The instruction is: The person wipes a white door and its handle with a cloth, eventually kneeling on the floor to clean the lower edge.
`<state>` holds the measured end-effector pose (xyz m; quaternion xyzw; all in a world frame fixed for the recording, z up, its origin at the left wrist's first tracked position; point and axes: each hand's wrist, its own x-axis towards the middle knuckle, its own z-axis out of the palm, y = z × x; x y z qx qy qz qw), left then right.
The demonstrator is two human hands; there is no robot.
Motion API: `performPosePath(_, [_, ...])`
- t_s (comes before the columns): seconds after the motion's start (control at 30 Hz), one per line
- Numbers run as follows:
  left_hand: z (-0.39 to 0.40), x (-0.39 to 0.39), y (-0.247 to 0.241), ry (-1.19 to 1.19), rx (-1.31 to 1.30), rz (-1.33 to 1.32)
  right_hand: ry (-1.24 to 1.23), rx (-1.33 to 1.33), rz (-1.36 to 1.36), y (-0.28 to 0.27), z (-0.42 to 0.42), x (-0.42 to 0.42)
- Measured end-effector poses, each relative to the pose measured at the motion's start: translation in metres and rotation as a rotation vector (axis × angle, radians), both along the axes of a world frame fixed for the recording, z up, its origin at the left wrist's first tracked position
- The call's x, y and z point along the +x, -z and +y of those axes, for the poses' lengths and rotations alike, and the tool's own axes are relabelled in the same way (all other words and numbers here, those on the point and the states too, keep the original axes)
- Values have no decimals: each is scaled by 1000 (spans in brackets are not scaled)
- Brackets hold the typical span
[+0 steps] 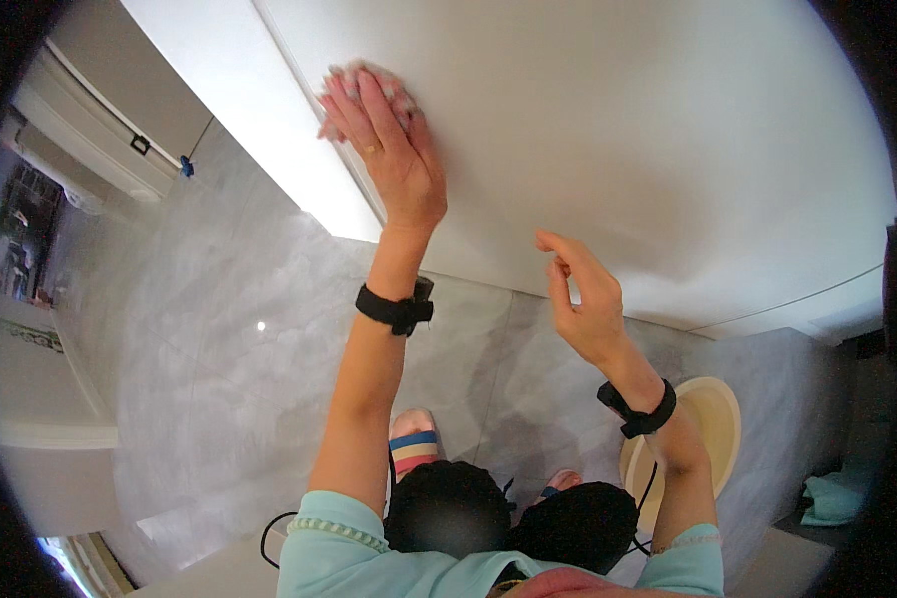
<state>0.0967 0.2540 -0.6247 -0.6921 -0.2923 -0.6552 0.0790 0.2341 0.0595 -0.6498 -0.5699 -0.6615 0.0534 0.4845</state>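
My left hand (392,149) lies spread over a crumpled, patterned cloth (398,93), pressing it on a smooth white panel (568,97) near the panel's left edge. Parts of the cloth show past the fingers, slightly blurred; the rest is hidden under the hand. My right hand (583,295) hovers before the lower part of the panel with curled fingers and nothing in it. Behind my right forearm a cream plastic basin (725,418) stands on the floor; the arm hides part of it.
Grey tiled floor (269,389) spreads below and to the left of the panel. My sandalled feet (414,441) are under me. A light blue cloth (830,497) lies at the lower right. At the upper left is a door frame (105,112); black cables run beside my legs.
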Motion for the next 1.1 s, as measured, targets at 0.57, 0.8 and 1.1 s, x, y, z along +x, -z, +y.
performPosePath(0.57, [-15,-8,112,193,-475,-122,33,-106,12,23,-13,16])
performPosePath(0.8, [35,-29,-20,46,-52,92,34,-77,49,24,-16,20])
performPosePath(1.1, [54,-24,-84,19,179,65,24,-122,74,38,-8,18])
